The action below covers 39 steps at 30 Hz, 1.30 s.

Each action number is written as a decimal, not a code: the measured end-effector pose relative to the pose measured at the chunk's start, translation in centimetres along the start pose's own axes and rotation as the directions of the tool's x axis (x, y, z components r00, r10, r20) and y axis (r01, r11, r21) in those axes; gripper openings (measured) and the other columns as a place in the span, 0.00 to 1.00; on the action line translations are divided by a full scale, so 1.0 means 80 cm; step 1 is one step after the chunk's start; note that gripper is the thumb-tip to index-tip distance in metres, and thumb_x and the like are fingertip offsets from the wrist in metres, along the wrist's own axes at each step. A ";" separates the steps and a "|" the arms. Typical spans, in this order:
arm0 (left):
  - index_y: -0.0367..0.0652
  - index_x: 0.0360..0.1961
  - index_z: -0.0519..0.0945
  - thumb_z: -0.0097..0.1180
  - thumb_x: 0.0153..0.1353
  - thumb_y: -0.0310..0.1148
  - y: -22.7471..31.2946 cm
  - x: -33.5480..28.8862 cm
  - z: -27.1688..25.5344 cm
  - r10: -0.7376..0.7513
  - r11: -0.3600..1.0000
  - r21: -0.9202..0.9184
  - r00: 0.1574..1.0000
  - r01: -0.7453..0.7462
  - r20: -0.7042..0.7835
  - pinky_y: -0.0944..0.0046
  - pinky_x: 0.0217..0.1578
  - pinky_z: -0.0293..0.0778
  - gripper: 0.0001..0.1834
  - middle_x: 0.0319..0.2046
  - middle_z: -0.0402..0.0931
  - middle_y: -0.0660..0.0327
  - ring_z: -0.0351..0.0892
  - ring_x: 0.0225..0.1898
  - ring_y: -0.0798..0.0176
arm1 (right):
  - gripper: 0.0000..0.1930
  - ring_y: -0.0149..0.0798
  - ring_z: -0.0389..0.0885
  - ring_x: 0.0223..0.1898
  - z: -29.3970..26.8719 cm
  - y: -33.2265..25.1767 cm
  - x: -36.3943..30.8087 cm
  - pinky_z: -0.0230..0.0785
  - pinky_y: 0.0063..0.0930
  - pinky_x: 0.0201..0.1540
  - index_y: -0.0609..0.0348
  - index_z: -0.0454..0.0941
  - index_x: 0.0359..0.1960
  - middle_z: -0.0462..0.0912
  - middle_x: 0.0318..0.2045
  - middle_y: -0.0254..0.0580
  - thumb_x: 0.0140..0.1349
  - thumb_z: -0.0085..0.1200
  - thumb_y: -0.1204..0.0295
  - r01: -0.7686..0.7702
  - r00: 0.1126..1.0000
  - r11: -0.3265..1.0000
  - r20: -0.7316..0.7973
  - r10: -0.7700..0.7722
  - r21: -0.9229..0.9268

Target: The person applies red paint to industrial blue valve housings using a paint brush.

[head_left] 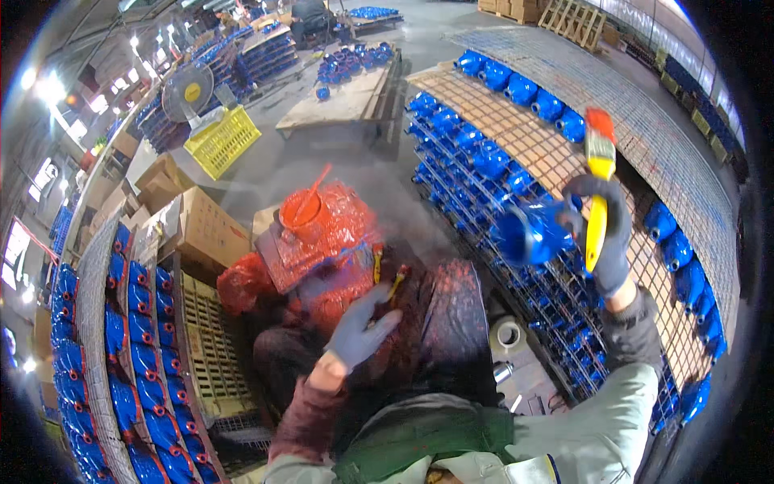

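My right hand (pixel 610 230), in a dark glove, is raised at the right and grips a paintbrush (pixel 597 218) with a yellow handle and red-coated bristles pointing up. Its fingers also hold the edge of a glossy blue hollow metal part (pixel 524 234), whose round opening faces left. My left hand (pixel 360 331), in a grey glove, is over my lap with fingers apart and nothing visible in it. Just beyond it are two small yellow-handled brushes (pixel 397 282). Ahead stands a red paint pot (pixel 302 216) with a red stick in it, on a paint-covered stand (pixel 343 230).
At the right, mesh racks (pixel 625 189) carry rows of blue parts (pixel 488 159). More red-ringed blue parts (pixel 145 367) line the left, beside a cardboard box (pixel 211 228). Farther off are a yellow crate (pixel 222 141), a fan (pixel 188 93) and a low table (pixel 339 109). A tape roll (pixel 508 333) lies near my right side.
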State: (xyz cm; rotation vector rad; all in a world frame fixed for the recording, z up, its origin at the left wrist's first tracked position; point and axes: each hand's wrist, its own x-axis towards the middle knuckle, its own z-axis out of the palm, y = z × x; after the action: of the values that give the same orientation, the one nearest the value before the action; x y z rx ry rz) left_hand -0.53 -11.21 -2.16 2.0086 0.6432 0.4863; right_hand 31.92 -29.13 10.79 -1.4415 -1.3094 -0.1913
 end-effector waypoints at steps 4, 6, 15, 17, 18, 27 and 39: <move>0.32 0.65 0.60 0.57 0.63 0.41 0.077 0.024 0.054 0.269 0.652 -0.724 0.962 -0.224 -0.055 0.58 0.68 0.46 0.35 0.66 0.56 0.50 0.49 0.70 0.54 | 0.24 0.33 0.74 0.42 0.093 -0.051 -0.003 0.71 0.28 0.45 0.59 0.72 0.48 0.75 0.46 0.40 0.49 0.69 0.73 -0.179 0.982 0.707 0.171 0.083 0.685; 0.37 0.64 0.60 0.48 0.62 0.60 0.097 0.038 0.063 0.161 0.350 -0.790 0.863 -0.504 -0.479 0.52 0.64 0.58 0.41 0.61 0.64 0.52 0.63 0.63 0.51 | 0.24 0.34 0.75 0.44 0.129 -0.059 -0.024 0.71 0.30 0.47 0.58 0.72 0.48 0.75 0.47 0.41 0.49 0.69 0.74 -0.172 0.963 0.785 0.271 0.006 0.595; 0.36 0.56 0.70 0.45 0.54 0.72 -0.033 0.064 -0.139 0.296 -0.113 -0.986 0.943 -0.120 -0.149 0.49 0.40 0.80 0.47 0.48 0.74 0.42 0.80 0.43 0.43 | 0.35 0.30 0.71 0.36 0.240 -0.067 0.006 0.65 0.26 0.44 0.63 0.60 0.65 0.74 0.39 0.39 0.68 0.41 0.47 -0.438 0.891 0.750 0.347 0.291 0.496; 0.35 0.55 0.70 0.46 0.54 0.72 -0.062 0.060 -0.162 0.195 -0.055 -0.980 0.960 -0.192 -0.199 0.49 0.40 0.80 0.47 0.47 0.74 0.42 0.80 0.42 0.43 | 0.26 0.25 0.69 0.34 0.286 -0.035 0.003 0.64 0.20 0.39 0.63 0.67 0.59 0.76 0.41 0.36 0.68 0.46 0.55 -0.439 0.889 0.752 0.358 0.285 0.492; 0.34 0.55 0.70 0.46 0.54 0.71 -0.081 0.058 -0.174 0.088 0.032 -0.967 0.964 -0.254 -0.251 0.48 0.40 0.80 0.47 0.47 0.74 0.41 0.80 0.42 0.44 | 0.23 0.23 0.68 0.33 0.320 -0.019 -0.003 0.63 0.18 0.36 0.63 0.70 0.57 0.77 0.42 0.35 0.68 0.48 0.59 -0.413 0.900 0.746 0.358 0.248 0.522; 0.44 0.57 0.69 0.50 0.63 0.48 -0.184 0.015 -0.246 -0.011 -0.502 -0.668 0.776 -0.550 -0.630 0.44 0.62 0.56 0.26 0.55 0.71 0.54 0.67 0.57 0.52 | 0.13 0.30 0.77 0.30 0.578 0.107 0.018 0.69 0.25 0.33 0.59 0.80 0.46 0.80 0.30 0.37 0.64 0.52 0.66 -0.375 0.891 0.896 0.357 0.279 0.236; 0.45 0.60 0.66 0.50 0.60 0.53 -0.143 -0.008 -0.256 -0.310 -0.288 -0.686 0.743 -0.668 -0.593 0.47 0.57 0.64 0.32 0.60 0.67 0.51 0.71 0.54 0.51 | 0.12 0.26 0.74 0.22 0.656 0.152 0.016 0.66 0.20 0.23 0.59 0.80 0.40 0.79 0.23 0.31 0.62 0.58 0.64 -0.711 0.703 0.575 0.451 0.550 0.405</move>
State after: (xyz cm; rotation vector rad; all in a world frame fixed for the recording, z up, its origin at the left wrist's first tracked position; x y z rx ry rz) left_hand -15.54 6.85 -2.36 0.0723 -0.0427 1.4025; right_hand 14.41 15.06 -14.58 -1.3479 -0.8470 0.8626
